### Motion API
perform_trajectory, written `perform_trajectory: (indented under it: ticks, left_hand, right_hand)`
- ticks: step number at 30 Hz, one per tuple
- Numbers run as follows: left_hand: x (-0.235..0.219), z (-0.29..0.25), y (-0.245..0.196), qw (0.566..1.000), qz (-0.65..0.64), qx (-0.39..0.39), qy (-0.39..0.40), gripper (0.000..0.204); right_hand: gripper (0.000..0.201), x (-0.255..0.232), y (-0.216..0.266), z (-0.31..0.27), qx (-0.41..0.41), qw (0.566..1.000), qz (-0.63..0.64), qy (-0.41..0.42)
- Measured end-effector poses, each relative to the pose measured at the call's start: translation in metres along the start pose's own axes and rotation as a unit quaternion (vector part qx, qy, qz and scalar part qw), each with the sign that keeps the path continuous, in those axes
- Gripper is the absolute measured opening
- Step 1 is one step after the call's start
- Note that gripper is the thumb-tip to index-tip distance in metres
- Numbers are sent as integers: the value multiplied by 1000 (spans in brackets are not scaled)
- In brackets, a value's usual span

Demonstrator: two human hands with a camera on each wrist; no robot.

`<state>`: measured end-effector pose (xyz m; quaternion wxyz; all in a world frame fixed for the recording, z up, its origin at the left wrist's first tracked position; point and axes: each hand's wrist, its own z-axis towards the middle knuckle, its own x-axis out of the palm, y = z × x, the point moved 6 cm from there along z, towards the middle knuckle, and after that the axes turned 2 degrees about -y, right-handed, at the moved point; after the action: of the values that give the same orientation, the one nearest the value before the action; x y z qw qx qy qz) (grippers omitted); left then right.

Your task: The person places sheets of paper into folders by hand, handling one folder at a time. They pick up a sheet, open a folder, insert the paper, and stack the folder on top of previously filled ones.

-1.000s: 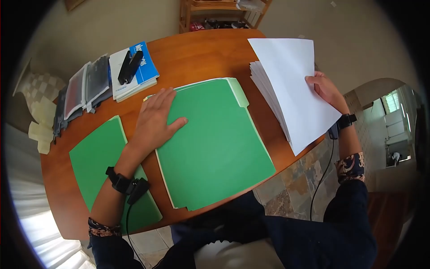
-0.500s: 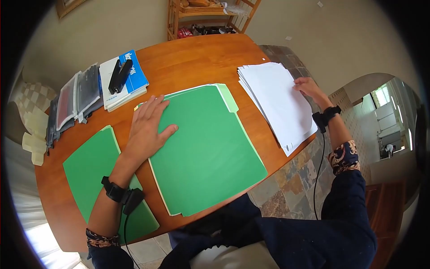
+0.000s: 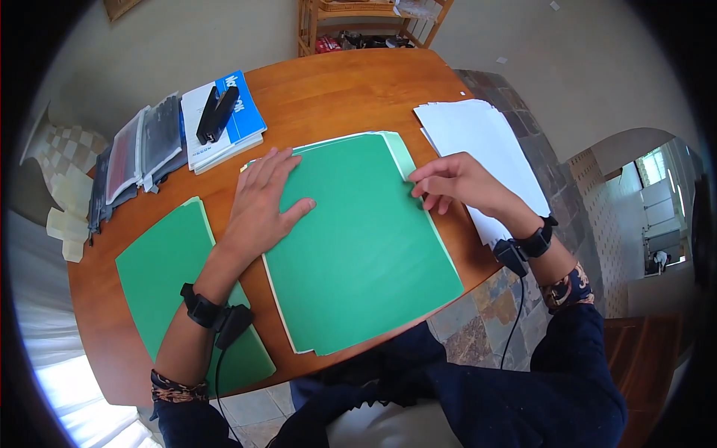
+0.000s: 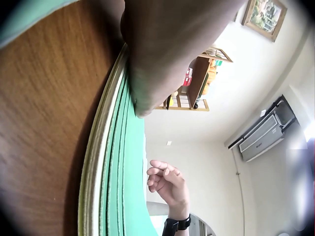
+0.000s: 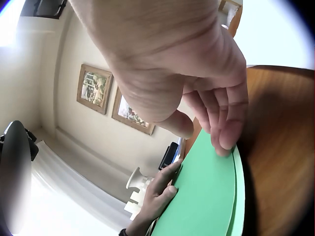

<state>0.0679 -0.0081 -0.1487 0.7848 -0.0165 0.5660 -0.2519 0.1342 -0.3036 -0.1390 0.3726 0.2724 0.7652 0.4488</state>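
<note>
A stack of green file folders (image 3: 366,254) lies in front of me, with a pale tab at its upper right. My left hand (image 3: 260,198) rests on the stack's upper left part, fingers extended and thumb spread. At the right edge, by the tab, is my right hand (image 3: 470,183), its fingers loosely bent. In the right wrist view its fingertips (image 5: 229,137) are right at the top folder's edge, with the thumb apart from them. Layered folder edges (image 4: 115,162) show in the left wrist view. A pile of white paper (image 3: 485,138) lies beyond the right hand.
More green folders (image 3: 168,261) lie at the left, partly under the left forearm. Behind them are zippered pouches (image 3: 160,133) and a black stapler (image 3: 217,114) on blue-and-white notepads (image 3: 250,112). Cables run from both wrist cameras. The table's near edge (image 3: 328,364) is close to my body.
My right hand has let the white sheet down onto the paper pile and moved left to the folder stack's edge. The left hand has stayed on the stack.
</note>
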Motion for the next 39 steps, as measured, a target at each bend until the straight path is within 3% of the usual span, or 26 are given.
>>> perform_trajectory:
  ticks: [8,14,20,22,26,28,31,33,35,39]
  left_hand:
    - [3,-1,3,1000,6,11,-12,62]
    - [2,-1,1,1000,10,18,-21,60]
    - [-3,-1,-4,999,5,26,-30,56]
    - [-4,-1,-4,999,6,27,-30,54]
    - [-5,-1,-4,999,-5,31,-34,51]
    - [-6,-1,-4,999,-12,28,-34,51]
    - [-8,0,-5,998,-28,22,-42,53]
    - [-8,-1,0,998,-52,1,-42,56]
    - [-8,0,1,998,-50,-4,-41,56]
    - [-8,0,2,997,-58,-10,-44,57]
  right_hand:
    - [25,-1,-8,4,53,995,-77,-20]
    - [24,3,-12,9,70,997,25,-16]
    - [19,1,-18,9,96,979,167,64]
    - [17,5,-14,9,82,953,267,115]
    - [19,17,-5,12,28,966,233,113]
    - [26,29,13,10,-46,974,212,61]
    - [33,52,39,2,-73,964,229,117]
    - [40,60,35,10,-76,954,243,158]
    - [48,68,38,15,-52,911,358,199]
    - [60,68,36,31,-55,889,427,159]
